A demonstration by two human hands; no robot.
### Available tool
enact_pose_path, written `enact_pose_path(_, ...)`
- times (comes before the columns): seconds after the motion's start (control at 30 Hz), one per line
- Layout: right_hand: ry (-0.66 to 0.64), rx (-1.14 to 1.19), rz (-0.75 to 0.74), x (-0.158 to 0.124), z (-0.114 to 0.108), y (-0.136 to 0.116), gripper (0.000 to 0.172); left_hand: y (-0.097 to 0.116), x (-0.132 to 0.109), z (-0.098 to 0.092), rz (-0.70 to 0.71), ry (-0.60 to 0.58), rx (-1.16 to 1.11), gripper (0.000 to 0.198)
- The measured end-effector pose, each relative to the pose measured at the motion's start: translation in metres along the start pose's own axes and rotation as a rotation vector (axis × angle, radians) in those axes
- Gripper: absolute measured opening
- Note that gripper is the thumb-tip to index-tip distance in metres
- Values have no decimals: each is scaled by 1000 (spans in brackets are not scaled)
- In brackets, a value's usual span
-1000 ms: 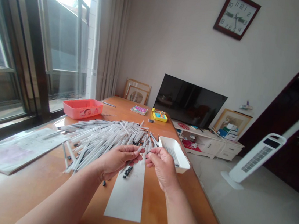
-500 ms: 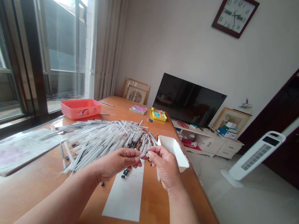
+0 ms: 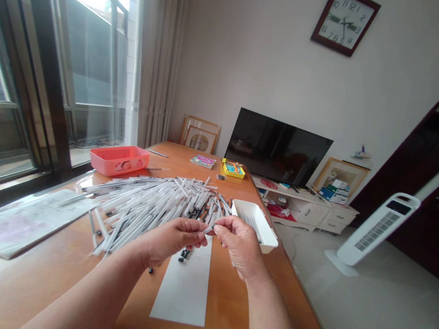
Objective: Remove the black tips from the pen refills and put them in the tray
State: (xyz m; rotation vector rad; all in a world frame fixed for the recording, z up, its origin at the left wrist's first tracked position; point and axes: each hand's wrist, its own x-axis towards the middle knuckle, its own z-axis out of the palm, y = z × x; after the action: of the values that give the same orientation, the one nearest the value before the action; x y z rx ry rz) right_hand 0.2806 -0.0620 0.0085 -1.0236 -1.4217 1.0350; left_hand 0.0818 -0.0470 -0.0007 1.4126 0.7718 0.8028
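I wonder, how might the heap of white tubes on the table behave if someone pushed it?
The white tubes look stiff, as they lie straight rather than sagging. Being slim, each is probably light. Together they may well slide apart or scatter, since they cross loosely on a glossy table.

Blk TV (image 3: 279, 148) far ctr, sq. clock (image 3: 346, 20) on wall (image 3: 236, 41) above; wht. fan (image 3: 381, 231) on floor (image 3: 311, 270), R.

One left hand (image 3: 176, 239) and one right hand (image 3: 240, 243), one white tube (image 3: 208, 229) between them; one heap of tubes (image 3: 157, 199), too many to count; one paper strip (image 3: 182, 295); one pink box (image 3: 121, 164); one white tray (image 3: 265, 228); one yellow box (image 3: 234, 171); one desk (image 3: 226, 307); one television (image 3: 279, 148); one wall clock (image 3: 346, 21); one tower fan (image 3: 377, 230)
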Motion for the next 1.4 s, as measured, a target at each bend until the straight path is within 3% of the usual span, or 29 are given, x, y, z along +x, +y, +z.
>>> enact_pose_path(0.5, -45, -98, 4, -1, -1, 1, 16, 2, -1, 0, -7, -12, 53, 32)
enact_pose_path(0.67, -91, -232, -29, 0, -3, 6, 16, -4, 1, -1, 17, -13, 92, 34)
enact_pose_path(0.9, -72, -491, -106, 2, -1, 14, 37, -3, 2, 3, 55, -2, 109, 28)
enact_pose_path(1.1, -85, -412, -71, 1, 1, 10, 49, -3, 2, 2, 50, 12, 92, 28)
enact_pose_path(1.4, -3, -507, -199, 1, 3, 15, 32, -6, 2, 1, 73, 53, 159, 28)
